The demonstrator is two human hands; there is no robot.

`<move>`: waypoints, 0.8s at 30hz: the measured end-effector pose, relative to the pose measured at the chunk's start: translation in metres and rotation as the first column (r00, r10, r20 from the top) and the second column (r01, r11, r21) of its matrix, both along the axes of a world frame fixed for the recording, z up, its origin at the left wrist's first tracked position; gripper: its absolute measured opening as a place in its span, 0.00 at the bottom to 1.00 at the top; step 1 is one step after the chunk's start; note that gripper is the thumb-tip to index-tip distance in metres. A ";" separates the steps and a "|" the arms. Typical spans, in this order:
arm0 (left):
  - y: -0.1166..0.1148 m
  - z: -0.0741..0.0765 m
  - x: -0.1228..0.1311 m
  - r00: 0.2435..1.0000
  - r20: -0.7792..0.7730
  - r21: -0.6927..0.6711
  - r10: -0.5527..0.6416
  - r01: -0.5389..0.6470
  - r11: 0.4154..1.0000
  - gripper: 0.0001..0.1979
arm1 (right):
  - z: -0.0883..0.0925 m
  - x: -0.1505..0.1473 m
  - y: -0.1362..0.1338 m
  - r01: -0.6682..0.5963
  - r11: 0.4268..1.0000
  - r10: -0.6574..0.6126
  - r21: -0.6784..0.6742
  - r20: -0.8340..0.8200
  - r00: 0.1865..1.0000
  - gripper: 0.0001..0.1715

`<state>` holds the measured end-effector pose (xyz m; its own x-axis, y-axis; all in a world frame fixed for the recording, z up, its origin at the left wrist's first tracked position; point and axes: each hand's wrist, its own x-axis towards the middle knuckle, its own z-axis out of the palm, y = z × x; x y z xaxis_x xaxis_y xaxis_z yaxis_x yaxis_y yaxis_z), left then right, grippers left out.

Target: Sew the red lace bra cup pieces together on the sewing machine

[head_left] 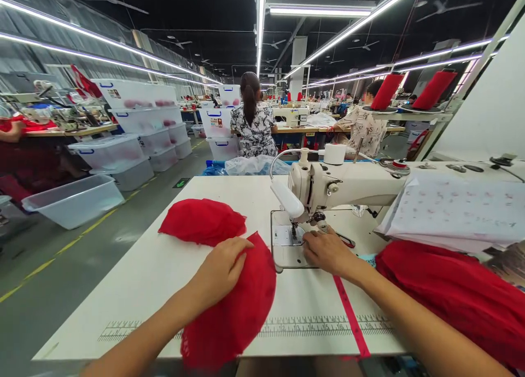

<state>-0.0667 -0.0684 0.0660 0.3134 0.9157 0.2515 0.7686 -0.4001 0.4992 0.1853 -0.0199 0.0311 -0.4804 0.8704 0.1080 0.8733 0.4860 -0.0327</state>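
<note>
A red fabric piece (250, 300) with a curved edge hangs partly over the front table edge. My left hand (223, 267) is closed on its upper part, thumb and fingers pinching the cloth. A second red fabric piece (203, 221) lies folded on the table beyond that hand. My right hand (330, 251) rests on the bed of the sewing machine (340, 183), just right of the needle and presser foot (294, 232). Its fingers are curled together, and what they hold, if anything, is hidden. From beneath that wrist a narrow red strip with dark dots (350, 314) runs to the front edge.
More red fabric (451, 295) is heaped at right, below white printed paper (459, 207). Small snips (345, 240) lie by the machine. A ruler scale (303, 326) marks the table front. Plastic boxes (127, 152) line the aisle; a co-worker (253, 125) sits ahead.
</note>
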 end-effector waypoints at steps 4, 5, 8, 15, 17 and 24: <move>-0.001 -0.003 0.007 0.978 -0.208 0.077 -0.027 0.044 0.996 0.16 | -0.006 0.011 -0.007 -0.064 0.996 0.061 -0.062 -0.041 0.997 0.03; 0.000 -0.004 0.010 0.965 -0.261 0.086 -0.034 0.058 0.995 0.17 | -0.010 0.014 -0.008 -0.080 0.996 0.077 -0.050 -0.062 0.995 0.04; 0.003 -0.012 0.016 0.915 -0.401 0.104 -0.034 0.083 0.991 0.18 | -0.020 0.021 -0.012 -0.095 0.995 0.094 -0.007 -0.104 0.990 0.08; 0.012 -0.036 0.017 0.848 -0.530 0.101 0.019 0.041 0.994 0.18 | -0.003 0.024 -0.044 -0.295 0.945 0.235 -0.144 -0.330 0.914 0.12; 0.013 -0.040 0.016 0.852 -0.524 0.085 0.011 0.040 0.996 0.21 | 0.004 0.021 -0.051 -0.339 0.915 0.234 -0.219 -0.397 0.888 0.13; 0.008 -0.054 0.028 0.884 -0.451 -0.034 -0.126 0.124 0.992 0.27 | -0.005 0.010 -0.031 -0.204 0.977 0.177 -0.056 -0.310 0.934 0.09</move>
